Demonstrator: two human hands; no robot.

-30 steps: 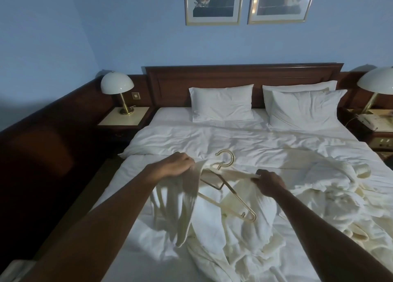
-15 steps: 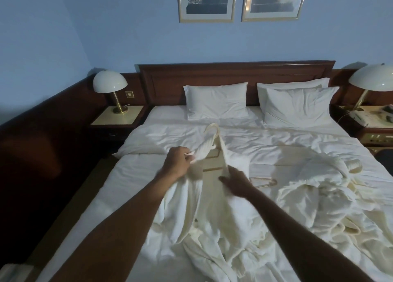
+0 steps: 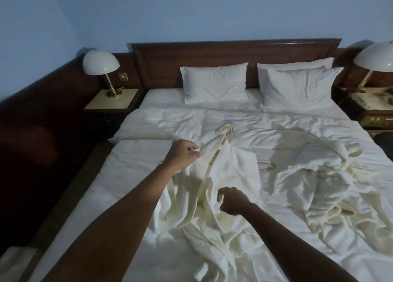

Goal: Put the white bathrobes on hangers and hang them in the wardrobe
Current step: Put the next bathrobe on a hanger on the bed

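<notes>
Gripping the bathrobe (image 3: 212, 175), left hand (image 3: 182, 154) above right hand (image 3: 232, 199).

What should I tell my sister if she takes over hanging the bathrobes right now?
Left hand: pinches the collar of the near bathrobe by the hanger, whose hook sticks out above the collar.
Right hand: grips the same robe's cloth lower down.
Second bathrobe: crumpled on the right of the bed, no hanger in it.
Spare hanger: lies on the bed between the robes.
Done: the first robe is partly on its hanger.
Left: settle it, hang the second robe, and carry both to the wardrobe, which is out of view.
</notes>
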